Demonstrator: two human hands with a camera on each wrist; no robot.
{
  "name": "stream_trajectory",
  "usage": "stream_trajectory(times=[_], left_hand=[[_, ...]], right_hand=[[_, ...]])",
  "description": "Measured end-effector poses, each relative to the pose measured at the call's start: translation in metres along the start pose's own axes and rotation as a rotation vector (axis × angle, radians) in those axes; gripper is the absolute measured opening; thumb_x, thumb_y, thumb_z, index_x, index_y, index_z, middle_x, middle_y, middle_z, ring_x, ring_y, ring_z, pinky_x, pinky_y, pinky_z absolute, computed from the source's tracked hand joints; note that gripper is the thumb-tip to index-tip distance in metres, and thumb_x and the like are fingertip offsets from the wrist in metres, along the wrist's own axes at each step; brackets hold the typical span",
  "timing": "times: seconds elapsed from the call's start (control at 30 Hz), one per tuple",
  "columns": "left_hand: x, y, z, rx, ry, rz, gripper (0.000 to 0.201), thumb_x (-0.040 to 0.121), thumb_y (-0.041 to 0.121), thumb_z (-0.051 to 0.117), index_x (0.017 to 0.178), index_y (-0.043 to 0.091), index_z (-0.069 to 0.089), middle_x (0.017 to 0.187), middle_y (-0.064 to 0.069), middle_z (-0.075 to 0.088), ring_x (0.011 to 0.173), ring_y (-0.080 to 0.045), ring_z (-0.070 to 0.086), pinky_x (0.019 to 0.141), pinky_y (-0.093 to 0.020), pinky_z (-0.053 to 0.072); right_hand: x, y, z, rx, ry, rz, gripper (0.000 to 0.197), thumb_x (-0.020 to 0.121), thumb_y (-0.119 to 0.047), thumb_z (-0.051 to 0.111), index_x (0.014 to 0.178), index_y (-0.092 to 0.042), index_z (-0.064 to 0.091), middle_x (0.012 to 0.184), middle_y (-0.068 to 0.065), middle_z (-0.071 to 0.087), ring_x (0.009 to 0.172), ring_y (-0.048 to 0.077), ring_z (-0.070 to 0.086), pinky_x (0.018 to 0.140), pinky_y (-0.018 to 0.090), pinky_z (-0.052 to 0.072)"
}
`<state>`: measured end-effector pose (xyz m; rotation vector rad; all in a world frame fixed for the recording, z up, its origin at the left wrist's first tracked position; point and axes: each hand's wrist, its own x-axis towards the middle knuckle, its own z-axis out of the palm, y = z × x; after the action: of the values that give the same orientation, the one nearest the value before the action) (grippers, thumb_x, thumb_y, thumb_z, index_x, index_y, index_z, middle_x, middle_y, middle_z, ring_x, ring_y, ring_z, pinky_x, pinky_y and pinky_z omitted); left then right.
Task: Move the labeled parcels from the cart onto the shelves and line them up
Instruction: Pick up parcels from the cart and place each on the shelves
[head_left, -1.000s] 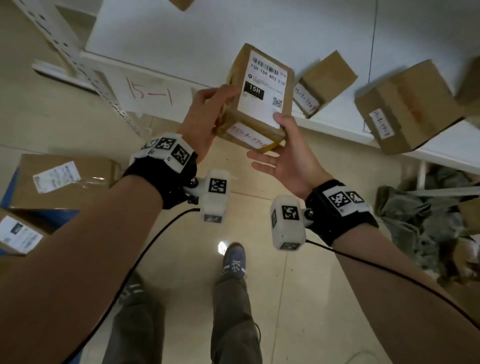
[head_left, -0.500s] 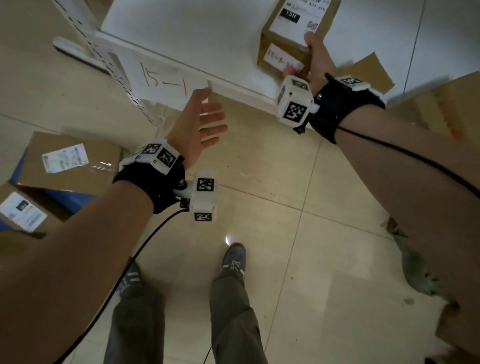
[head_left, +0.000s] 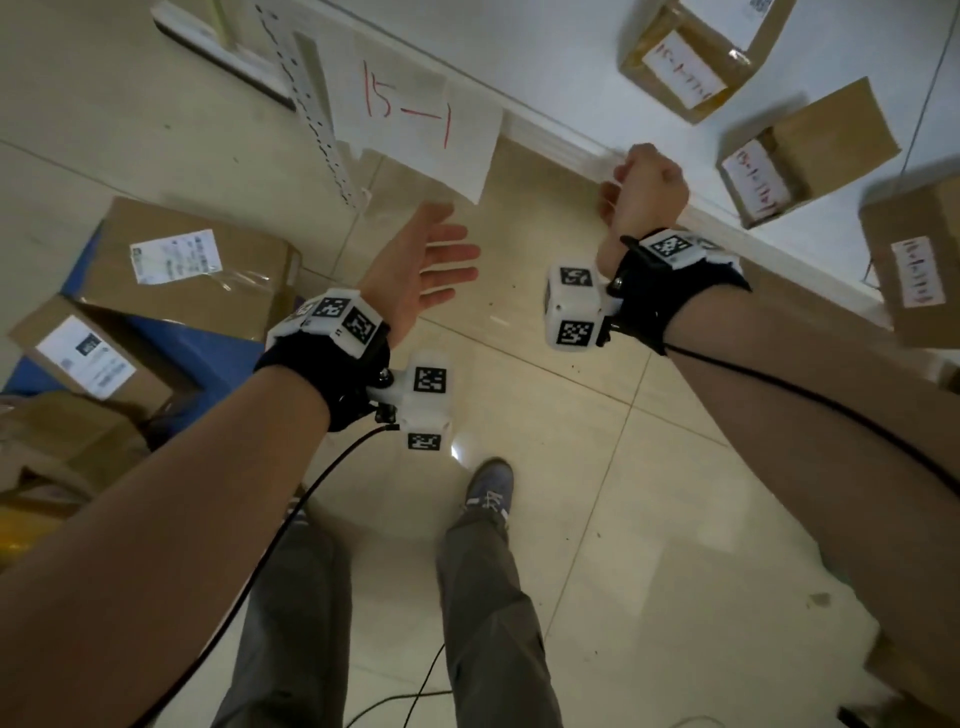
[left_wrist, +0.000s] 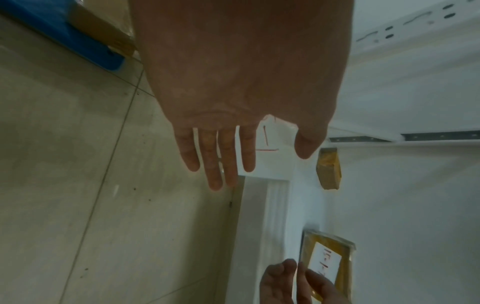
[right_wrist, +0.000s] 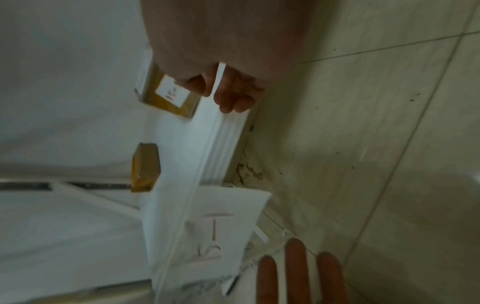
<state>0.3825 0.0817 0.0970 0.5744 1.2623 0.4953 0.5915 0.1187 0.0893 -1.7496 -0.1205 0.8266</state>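
Your right hand (head_left: 649, 187) has released the parcel (head_left: 691, 62) onto the shelf (head_left: 545, 57), fingers curled and empty; your left hand (head_left: 415, 270) spreads its fingers. Next, fetch another cart parcel (head_left: 192, 270) left of the shelf.

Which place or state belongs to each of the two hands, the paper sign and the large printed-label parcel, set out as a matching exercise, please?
Things:
1. left hand
2. right hand
3. paper sign marked 15-1
4. large parcel with a printed label

Places or states:
A. lies on the blue cart
B. hangs at the front edge of the white shelf
C. fingers curled, holding nothing
D. fingers straight, palm open

Pairs: 1-D, 2-C, 3-B, 4-A.
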Motion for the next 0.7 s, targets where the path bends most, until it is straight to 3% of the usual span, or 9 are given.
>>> stream_trajectory(times=[0.3, 0.5, 0.7], left_hand=[[-0.023, -0.055, -0.131, 0.027, 0.088, -0.084, 0.04, 0.091, 0.051, 0.051, 0.115, 0.022, 0.064, 0.112, 0.003, 0.073, 0.106, -0.016, 0.068, 0.1, -0.038, 0.042], [-0.042, -0.085, -0.223, 0.002, 0.176, -0.153, 0.044, 0.098, 0.047, 0.045, 0.128, 0.017, 0.058, 0.125, 0.0, 0.067, 0.111, -0.016, 0.064, 0.109, -0.039, 0.039], [-0.061, -0.111, -0.317, -0.033, 0.314, -0.194, 0.041, 0.098, 0.049, 0.047, 0.125, 0.022, 0.059, 0.121, 0.001, 0.067, 0.11, -0.018, 0.064, 0.107, -0.041, 0.042]], right_hand=[[-0.11, 0.127, 0.058, -0.22, -0.261, 0.233, 0.004, 0.091, -0.013, 0.06, 0.087, -0.013, 0.061, 0.065, 0.004, 0.063, 0.05, 0.016, 0.052, 0.046, 0.021, 0.039], [-0.182, 0.188, 0.107, -0.391, -0.446, 0.403, 0.009, 0.095, -0.013, 0.055, 0.103, -0.009, 0.059, 0.069, 0.005, 0.06, 0.052, 0.015, 0.052, 0.049, 0.021, 0.04], [-0.254, 0.247, 0.162, -0.553, -0.559, 0.475, 0.009, 0.098, -0.015, 0.052, 0.1, -0.009, 0.058, 0.074, 0.007, 0.059, 0.057, 0.016, 0.053, 0.053, 0.025, 0.04]])
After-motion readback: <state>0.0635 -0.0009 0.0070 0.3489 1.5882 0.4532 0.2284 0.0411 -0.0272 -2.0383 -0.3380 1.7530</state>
